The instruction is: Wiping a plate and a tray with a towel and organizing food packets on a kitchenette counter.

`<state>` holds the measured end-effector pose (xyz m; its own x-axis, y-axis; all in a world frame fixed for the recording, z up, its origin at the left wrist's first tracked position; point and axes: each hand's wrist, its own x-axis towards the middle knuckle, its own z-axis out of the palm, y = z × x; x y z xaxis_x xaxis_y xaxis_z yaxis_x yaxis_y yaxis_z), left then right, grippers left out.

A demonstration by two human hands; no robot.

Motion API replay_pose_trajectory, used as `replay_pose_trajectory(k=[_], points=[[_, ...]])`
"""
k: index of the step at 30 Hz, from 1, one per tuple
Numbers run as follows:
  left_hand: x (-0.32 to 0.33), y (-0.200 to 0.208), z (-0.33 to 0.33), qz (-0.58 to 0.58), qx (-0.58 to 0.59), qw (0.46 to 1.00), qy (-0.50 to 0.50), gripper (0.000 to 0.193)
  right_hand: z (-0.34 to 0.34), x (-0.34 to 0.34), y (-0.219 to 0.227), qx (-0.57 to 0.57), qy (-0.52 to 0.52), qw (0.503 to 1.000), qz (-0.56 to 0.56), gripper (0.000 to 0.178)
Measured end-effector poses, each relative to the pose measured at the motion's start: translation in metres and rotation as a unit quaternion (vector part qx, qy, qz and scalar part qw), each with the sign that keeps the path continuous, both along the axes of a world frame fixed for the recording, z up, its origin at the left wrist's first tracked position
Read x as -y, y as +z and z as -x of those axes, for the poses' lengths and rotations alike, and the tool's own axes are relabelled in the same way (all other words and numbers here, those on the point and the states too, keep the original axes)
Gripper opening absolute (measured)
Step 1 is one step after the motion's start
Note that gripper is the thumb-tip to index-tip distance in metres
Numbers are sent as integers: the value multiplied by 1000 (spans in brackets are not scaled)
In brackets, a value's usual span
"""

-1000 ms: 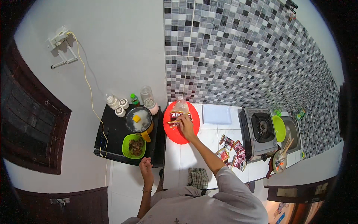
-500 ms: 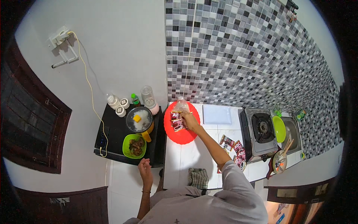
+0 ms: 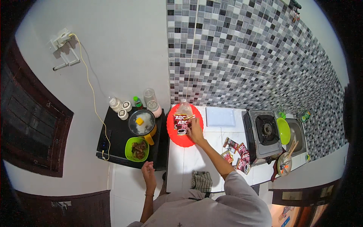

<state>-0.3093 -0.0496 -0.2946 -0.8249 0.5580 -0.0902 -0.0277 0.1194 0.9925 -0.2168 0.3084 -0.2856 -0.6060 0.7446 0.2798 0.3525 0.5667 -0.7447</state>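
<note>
My right hand (image 3: 195, 131) is closed on a dark red coffee sachet (image 3: 183, 128) over a bright red round tray (image 3: 183, 142) with a wavy rim. Another sachet (image 3: 179, 118) of the same kind shows just beyond it; whether it lies on the tray or is held too, I cannot tell. Behind them, a clear plastic bottle (image 3: 184, 106) is on the tray's far part. My left hand (image 3: 149, 174) hangs by the front edge of the black tabletop with loosely bent fingers and nothing visible in them. Nearest to it is a green bowl (image 3: 129, 154) of brown food.
An orange-handled electric pot (image 3: 152, 132) with a yellow-knobbed lid stands behind the bowl. Several loose sachets (image 3: 242, 151) lie right of the tray. Farther right are a gas stove (image 3: 261, 149) and a sink (image 3: 300, 138). A checkered cloth (image 3: 201, 181) lies at the counter's front edge.
The sachets over the red tray now turn their printed fronts more fully upward. My right hand has shifted slightly down toward their right edge. My left hand has barely moved.
</note>
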Motion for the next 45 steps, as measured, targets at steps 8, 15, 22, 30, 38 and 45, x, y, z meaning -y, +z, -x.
replay_pose_trajectory(k=[8, 15, 22, 30, 38, 45], points=[[-3, -4, -3, 7, 3, 1000, -17, 55, -11, 25, -52, 83, 73, 989, -95, 27], [-13, 14, -4, 2, -5, 1000, -21, 54, 14, 25, -53, 78, 71, 990, -95, 27], [-7, 12, -9, 7, 7, 1000, -19, 52, 11, 28, -57, 79, 73, 990, -95, 26], [-8, 16, -15, 26, 7, 998, -48, 50, 0, 35, -54, 61, 80, 989, -105, 25], [-21, 19, -29, 10, 10, 997, -77, 45, -22, 41, -45, 43, 54, 995, -78, 29], [-24, 19, -50, 32, 0, 995, -96, 44, -89, 53, -21, -22, -6, 999, -30, 26]])
